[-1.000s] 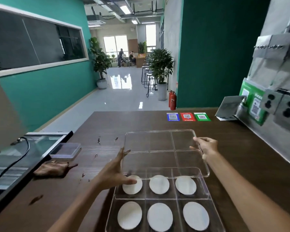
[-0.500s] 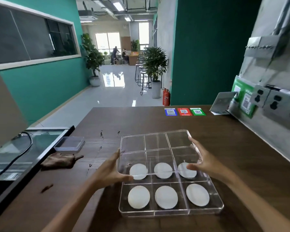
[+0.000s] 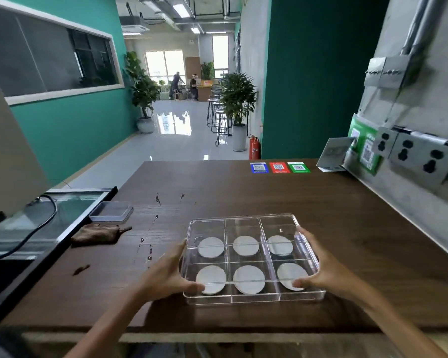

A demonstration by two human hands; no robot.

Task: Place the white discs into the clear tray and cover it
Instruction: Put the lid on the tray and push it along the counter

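A clear tray with several compartments sits on the dark wooden table, each compartment holding a white disc. A clear lid lies over the tray, shifted slightly toward the far side. My left hand grips the lid's left edge, thumb on top near the front corner. My right hand grips the lid's right edge, thumb on top over the front right disc.
A small clear box and a brown rag lie to the left, beside a glass-topped unit with a cable. Coloured QR cards lie at the table's far end. Wall sockets stick out on the right.
Both hands have drawn the lid toward me and lowered it over the tray, from beyond the tray to nearly aligned on it. The camera tilted down.
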